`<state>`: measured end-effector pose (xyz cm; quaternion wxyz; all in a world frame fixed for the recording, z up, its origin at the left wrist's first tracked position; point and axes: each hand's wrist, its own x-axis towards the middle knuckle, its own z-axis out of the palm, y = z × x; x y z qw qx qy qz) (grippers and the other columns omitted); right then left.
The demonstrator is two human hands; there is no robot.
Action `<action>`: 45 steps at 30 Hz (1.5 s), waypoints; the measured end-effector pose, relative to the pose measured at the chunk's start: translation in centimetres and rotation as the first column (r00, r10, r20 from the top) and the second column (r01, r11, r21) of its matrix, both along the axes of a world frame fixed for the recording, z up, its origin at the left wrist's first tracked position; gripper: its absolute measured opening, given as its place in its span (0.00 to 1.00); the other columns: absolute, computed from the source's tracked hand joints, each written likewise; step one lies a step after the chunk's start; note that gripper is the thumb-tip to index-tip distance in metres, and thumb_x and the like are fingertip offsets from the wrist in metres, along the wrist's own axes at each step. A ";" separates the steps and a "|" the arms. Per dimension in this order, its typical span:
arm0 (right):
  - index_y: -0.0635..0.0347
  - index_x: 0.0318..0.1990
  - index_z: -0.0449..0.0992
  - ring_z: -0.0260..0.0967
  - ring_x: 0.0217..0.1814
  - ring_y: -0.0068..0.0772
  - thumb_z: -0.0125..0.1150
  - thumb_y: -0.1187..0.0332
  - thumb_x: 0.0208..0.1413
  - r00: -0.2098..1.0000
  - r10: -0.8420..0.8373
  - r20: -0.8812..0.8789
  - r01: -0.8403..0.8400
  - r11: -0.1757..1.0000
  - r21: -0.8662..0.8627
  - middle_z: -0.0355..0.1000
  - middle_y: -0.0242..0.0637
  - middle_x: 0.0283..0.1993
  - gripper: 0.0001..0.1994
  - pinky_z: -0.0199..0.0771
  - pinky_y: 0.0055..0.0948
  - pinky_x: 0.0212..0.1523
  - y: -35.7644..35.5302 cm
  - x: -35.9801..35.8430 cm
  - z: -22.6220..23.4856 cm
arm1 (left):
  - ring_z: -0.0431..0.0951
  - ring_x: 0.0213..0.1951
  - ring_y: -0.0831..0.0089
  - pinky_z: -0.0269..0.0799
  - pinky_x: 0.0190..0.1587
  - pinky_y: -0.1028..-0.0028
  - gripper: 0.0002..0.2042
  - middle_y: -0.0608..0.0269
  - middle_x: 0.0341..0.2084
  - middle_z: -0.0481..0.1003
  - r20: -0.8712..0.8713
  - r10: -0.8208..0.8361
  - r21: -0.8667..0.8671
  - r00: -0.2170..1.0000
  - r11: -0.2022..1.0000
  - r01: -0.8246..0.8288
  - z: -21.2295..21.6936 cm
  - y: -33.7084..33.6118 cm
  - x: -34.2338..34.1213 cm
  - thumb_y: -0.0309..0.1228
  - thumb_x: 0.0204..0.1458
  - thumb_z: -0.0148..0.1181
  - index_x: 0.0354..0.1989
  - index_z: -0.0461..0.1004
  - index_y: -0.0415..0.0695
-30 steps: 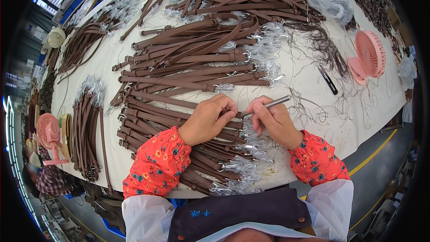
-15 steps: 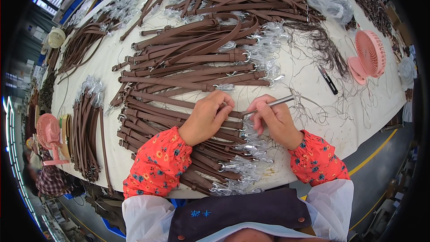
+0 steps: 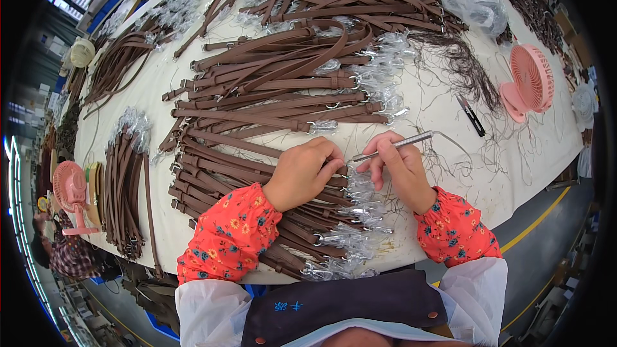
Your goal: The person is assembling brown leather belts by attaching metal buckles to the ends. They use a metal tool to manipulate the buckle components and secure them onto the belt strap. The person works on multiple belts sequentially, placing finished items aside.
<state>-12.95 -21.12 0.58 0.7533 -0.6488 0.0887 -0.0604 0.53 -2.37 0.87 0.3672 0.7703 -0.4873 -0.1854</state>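
Note:
A brown strap (image 3: 340,183) lies at the upper edge of the near pile, its end at the fingertips of my left hand (image 3: 299,178). Those fingers are pinched together over it, and their tips are partly hidden. My right hand (image 3: 406,177) holds a slim metal pen-shaped tool (image 3: 411,141) between thumb and fingers, a thin cord trailing from its back end. The tool's tip points left, just short of my left fingertips. Below both hands, metal clasps in clear plastic wrap (image 3: 360,215) cover the right ends of the straps.
More brown straps (image 3: 276,83) are heaped beyond my hands, with a bundle (image 3: 125,186) to the left. A black-handled cutter (image 3: 472,117) and a pink fan (image 3: 530,80) stand to the right among loose threads (image 3: 463,64). Another pink fan (image 3: 71,189) is at far left.
My left hand has shifted slightly right and down along the straps. The tool in my right hand has risen a little, its tip now apart from the strap it was touching or almost touching.

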 end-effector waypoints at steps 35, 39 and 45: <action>0.63 0.46 0.73 0.67 0.24 0.19 0.44 0.54 0.73 0.988 0.114 -0.104 -0.119 0.992 -0.041 0.71 0.31 0.26 0.19 0.69 0.20 0.27 0.2 0.0 0.3 | 0.72 0.28 0.73 0.69 0.32 0.72 0.04 0.64 0.31 0.74 -0.131 0.047 -0.153 0.990 0.986 -0.067 -0.5 0.7 1.2 0.25 0.59 0.61 0.38 0.73 0.38; 0.63 0.45 0.74 0.71 0.29 0.18 0.46 0.58 0.73 0.998 0.055 -0.009 -0.055 0.998 -0.002 0.72 0.31 0.29 0.16 0.72 0.21 0.30 0.4 0.0 -0.4 | 0.75 0.30 0.58 0.72 0.37 0.66 0.06 0.58 0.34 0.77 0.280 -0.092 -0.137 0.956 0.981 0.135 0.1 1.1 1.9 0.25 0.53 0.65 0.38 0.77 0.39; 0.62 0.49 0.73 0.78 0.38 0.26 0.51 0.68 0.70 0.976 0.192 0.101 -0.142 0.918 -0.371 0.76 0.37 0.35 0.09 0.77 0.27 0.40 0.8 0.0 0.4 | 0.80 0.30 0.60 0.75 0.37 0.67 0.07 0.56 0.29 0.80 -0.217 -0.331 0.152 0.918 0.918 0.367 2.5 2.5 2.5 0.27 0.53 0.67 0.39 0.83 0.39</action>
